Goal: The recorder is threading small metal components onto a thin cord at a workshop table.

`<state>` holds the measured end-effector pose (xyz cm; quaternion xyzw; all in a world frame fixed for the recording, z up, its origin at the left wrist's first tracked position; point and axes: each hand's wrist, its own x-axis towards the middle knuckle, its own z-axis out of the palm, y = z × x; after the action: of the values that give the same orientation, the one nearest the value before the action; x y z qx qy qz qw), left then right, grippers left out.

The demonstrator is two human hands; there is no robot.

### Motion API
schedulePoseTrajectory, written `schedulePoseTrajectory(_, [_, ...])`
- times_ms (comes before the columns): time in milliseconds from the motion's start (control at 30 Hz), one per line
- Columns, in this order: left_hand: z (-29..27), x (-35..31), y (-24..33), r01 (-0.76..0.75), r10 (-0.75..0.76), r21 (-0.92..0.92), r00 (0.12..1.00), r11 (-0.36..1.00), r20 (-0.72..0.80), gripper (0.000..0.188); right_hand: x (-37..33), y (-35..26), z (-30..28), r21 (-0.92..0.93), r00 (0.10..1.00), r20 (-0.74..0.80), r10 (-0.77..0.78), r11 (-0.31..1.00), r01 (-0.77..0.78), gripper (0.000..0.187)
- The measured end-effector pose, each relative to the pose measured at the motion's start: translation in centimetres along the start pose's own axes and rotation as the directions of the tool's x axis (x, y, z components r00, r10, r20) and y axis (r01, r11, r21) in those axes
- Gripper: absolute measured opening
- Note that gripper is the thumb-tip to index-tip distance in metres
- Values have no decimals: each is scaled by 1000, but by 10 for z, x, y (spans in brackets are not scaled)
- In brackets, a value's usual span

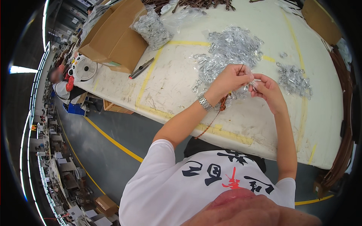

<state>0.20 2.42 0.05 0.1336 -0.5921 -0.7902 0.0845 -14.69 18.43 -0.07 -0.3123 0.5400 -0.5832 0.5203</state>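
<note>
My left hand (234, 80), with a metal-band watch on its wrist, pinches a small clear plastic bag (249, 72) over the table. Close beside it, my right hand (268, 91) has its thumb and fingers closed at the lower part of the same bag. A shiny metal piece seems to show between the fingers, too small to make out fully. Behind and under the hands spreads a large heap of silver metal clasps in clear bags (232, 49). A smaller pile of bagged clasps (296, 81) lies to the right. An orange-brown braided cord (223, 104) hangs from below my left hand over the table edge.
On the pale table (177, 83) stand an open cardboard box (117, 34) and a bag of metal parts (152, 30). A utility knife (141, 68) lies near the box. Brown straps (203, 3) lie at the far edge. A white fan (85, 69) and another person (62, 88) are at left.
</note>
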Motion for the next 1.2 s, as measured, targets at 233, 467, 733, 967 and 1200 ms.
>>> schedulePoseTrajectory(233, [16, 6, -16, -207, 298, 373, 932, 905, -207, 8, -11, -1, 28, -619, 932, -115, -344, 759, 204, 23])
schedulePoseTrajectory(467, [21, 0, -6, -171, 240, 339, 956, 925, -171, 12, -12, 3, 28, -704, 907, -102, -408, 674, 224, 18])
schedulePoseTrajectory(733, [-22, 4, 4, -120, 58, -220, 961, 968, -270, 16, -12, -4, 25, -754, 863, -98, -496, 603, 261, 21])
schedulePoseTrajectory(967, [-3, 3, 15, -146, 131, 356, 989, 923, 67, 34, -17, -18, 10, -497, 969, -100, -226, 855, 148, 27])
schedulePoseTrajectory(1200, [17, -5, 6, -221, 217, 625, 972, 749, 84, 35, -8, 4, 9, -522, 956, -198, -216, 849, 84, 27])
